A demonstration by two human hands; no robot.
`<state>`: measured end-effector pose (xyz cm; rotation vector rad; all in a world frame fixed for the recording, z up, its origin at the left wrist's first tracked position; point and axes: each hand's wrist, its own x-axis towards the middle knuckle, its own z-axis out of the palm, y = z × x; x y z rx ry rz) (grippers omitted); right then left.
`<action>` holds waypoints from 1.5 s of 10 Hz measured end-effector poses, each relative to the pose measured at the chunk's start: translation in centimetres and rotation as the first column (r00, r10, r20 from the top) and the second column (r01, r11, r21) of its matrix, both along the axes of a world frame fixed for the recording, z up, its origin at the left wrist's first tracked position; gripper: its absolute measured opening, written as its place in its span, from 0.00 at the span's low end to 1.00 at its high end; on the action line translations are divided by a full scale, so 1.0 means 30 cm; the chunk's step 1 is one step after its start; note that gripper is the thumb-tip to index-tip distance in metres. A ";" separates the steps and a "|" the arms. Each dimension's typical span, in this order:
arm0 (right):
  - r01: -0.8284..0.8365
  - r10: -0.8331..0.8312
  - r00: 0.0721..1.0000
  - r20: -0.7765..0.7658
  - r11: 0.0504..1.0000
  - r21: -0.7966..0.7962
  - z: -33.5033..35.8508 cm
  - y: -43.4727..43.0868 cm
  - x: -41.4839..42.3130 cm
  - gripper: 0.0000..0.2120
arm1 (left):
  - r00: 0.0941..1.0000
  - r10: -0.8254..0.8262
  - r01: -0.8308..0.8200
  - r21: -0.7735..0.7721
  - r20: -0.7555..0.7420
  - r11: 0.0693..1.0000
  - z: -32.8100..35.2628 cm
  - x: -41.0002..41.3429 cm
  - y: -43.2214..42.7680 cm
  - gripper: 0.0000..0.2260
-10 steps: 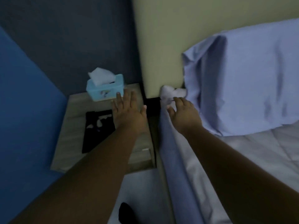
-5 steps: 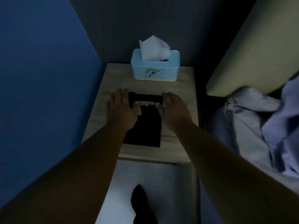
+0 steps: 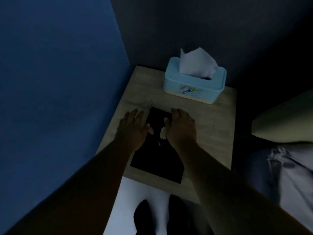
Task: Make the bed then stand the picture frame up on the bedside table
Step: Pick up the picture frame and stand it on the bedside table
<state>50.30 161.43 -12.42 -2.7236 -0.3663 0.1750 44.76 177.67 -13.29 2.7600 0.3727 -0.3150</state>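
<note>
A black picture frame (image 3: 157, 160) lies flat on the light wooden bedside table (image 3: 213, 129). My left hand (image 3: 133, 131) rests on the frame's far left edge with fingers spread, thumb on the frame. My right hand (image 3: 181, 128) sits on its far right edge, fingers curled over the top corner. Both hands hold the frame's far end; the frame still looks flat on the table. At the right edge I see part of the bed, with crumpled light purple sheet (image 3: 286, 170) and the beige headboard (image 3: 284, 122).
A light blue tissue box (image 3: 193, 85) with a tissue sticking up stands at the table's back. A blue wall (image 3: 59, 82) closes the left side, a dark wall the back. My feet (image 3: 144, 217) stand on white floor below the table's front edge.
My right hand left the sheet at the bed corner and joined my left hand at the frame. The view swung from the bed to the table; both hands closed in on the frame's far end.
</note>
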 end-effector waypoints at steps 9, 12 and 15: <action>-0.004 0.002 1.000 0.022 0.997 0.076 -0.140 -0.214 -0.218 0.25 | 0.914 0.400 -0.401 -0.010 0.060 0.916 -0.136 -0.290 -0.196 0.23; 0.300 -0.227 0.919 -0.322 0.933 0.197 -0.116 -0.160 -0.188 0.25 | 0.875 0.474 -0.481 -0.070 -0.096 0.874 -0.078 -0.258 -0.154 0.18; 0.417 -0.206 0.858 -0.470 0.814 0.404 -0.078 -0.200 -0.108 0.15 | 0.703 0.710 -0.587 -0.533 0.038 0.610 0.025 -0.266 -0.120 0.14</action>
